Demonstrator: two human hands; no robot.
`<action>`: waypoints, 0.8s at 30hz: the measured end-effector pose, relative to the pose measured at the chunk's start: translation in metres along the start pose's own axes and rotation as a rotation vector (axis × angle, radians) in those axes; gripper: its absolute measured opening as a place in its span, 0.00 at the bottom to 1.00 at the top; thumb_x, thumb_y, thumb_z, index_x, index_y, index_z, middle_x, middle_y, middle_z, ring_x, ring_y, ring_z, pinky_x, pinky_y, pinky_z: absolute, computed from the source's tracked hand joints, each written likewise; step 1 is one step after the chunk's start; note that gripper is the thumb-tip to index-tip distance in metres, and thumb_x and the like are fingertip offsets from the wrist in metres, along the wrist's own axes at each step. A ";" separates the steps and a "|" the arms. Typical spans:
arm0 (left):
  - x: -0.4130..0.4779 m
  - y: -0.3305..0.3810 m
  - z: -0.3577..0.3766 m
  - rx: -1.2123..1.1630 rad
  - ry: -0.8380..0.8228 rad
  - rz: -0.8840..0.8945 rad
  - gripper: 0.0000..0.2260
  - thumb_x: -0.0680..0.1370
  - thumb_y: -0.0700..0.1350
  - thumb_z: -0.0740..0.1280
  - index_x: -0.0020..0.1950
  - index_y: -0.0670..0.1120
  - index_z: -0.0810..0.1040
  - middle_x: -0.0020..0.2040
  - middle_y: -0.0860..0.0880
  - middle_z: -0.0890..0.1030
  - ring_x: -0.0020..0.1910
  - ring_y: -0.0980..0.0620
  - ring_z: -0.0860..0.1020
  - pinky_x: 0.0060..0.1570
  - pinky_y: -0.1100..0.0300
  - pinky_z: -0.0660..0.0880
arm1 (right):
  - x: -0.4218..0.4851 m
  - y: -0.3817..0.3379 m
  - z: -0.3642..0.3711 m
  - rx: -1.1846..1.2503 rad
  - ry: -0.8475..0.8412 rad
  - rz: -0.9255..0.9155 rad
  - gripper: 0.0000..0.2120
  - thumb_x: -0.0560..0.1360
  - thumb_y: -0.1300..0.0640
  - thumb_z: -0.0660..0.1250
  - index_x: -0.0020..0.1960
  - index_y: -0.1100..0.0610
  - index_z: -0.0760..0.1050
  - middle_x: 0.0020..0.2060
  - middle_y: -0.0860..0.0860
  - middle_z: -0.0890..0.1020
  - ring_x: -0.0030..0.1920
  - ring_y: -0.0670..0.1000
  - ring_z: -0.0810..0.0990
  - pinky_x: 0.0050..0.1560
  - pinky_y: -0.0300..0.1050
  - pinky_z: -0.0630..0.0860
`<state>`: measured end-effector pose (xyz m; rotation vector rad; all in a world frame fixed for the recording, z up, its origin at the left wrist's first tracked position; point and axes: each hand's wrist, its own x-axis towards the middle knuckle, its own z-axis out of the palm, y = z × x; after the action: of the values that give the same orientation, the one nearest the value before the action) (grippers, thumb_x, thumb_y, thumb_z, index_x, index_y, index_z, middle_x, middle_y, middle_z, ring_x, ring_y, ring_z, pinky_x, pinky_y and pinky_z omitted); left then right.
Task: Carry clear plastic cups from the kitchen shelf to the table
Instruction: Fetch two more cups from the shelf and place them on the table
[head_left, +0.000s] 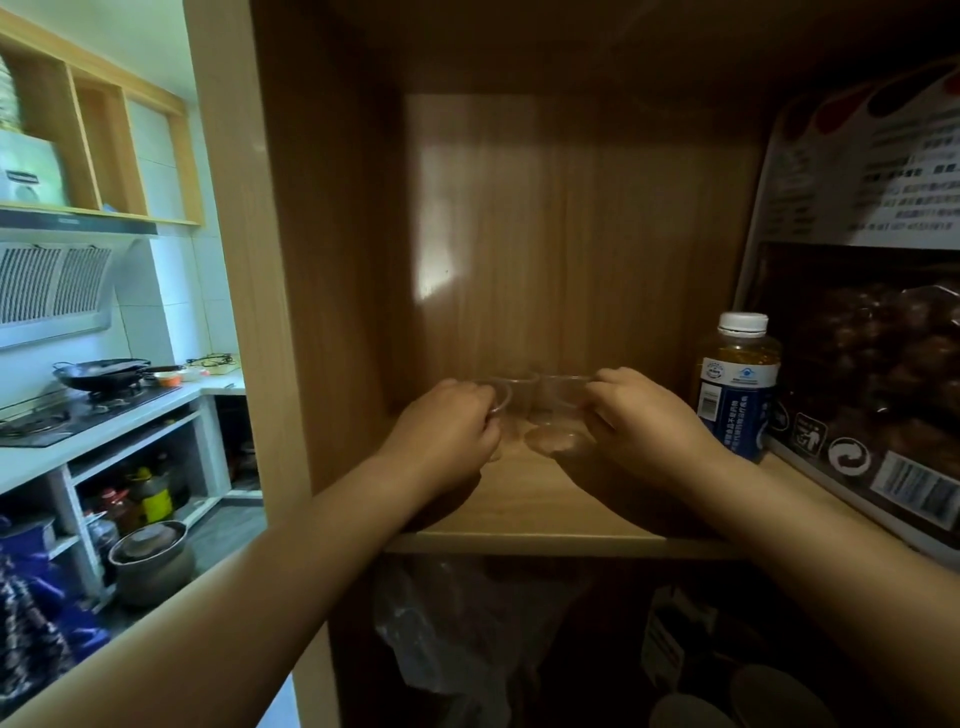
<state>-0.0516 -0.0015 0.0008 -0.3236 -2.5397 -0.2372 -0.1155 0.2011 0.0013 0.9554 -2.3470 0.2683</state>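
Note:
Two clear plastic cups stand side by side on the wooden shelf (524, 512) inside a cabinet. My left hand (447, 423) is wrapped around the left cup (506, 402), with its fingers over the rim. My right hand (641, 421) grips the right cup (561, 415), which looks tilted toward me so that its round base shows. A third clear cup rim (519, 382) seems to stand just behind them. Both forearms reach in from the bottom of the view.
A bottle with a white cap and blue label (737, 389) stands close to the right of my right hand. A large food bag (872, 322) fills the shelf's right side. Plastic bags (467, 639) sit on the shelf below. A stove with a wok (101, 374) lies to the left.

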 end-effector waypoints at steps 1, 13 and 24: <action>-0.001 0.000 -0.001 0.001 0.003 0.005 0.05 0.77 0.47 0.60 0.42 0.51 0.71 0.41 0.53 0.74 0.42 0.55 0.70 0.36 0.63 0.65 | -0.003 -0.002 -0.002 0.004 0.008 0.000 0.06 0.76 0.56 0.61 0.49 0.54 0.76 0.44 0.47 0.75 0.44 0.47 0.72 0.41 0.40 0.71; -0.039 0.005 -0.034 0.005 0.078 0.093 0.05 0.77 0.49 0.60 0.43 0.51 0.74 0.39 0.55 0.74 0.40 0.58 0.70 0.35 0.65 0.69 | -0.031 -0.048 -0.027 0.015 0.115 -0.109 0.07 0.74 0.53 0.63 0.48 0.54 0.77 0.44 0.48 0.78 0.43 0.44 0.70 0.37 0.31 0.65; -0.139 -0.012 -0.099 0.006 0.196 0.096 0.07 0.73 0.50 0.60 0.39 0.47 0.73 0.36 0.52 0.75 0.38 0.52 0.71 0.40 0.55 0.70 | -0.047 -0.143 -0.042 0.093 0.134 -0.212 0.07 0.73 0.51 0.61 0.44 0.53 0.76 0.43 0.46 0.77 0.44 0.47 0.72 0.39 0.35 0.68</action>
<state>0.1079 -0.0614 0.0042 -0.3993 -2.3249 -0.2138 0.0292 0.1409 0.0031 1.1839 -2.1073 0.3476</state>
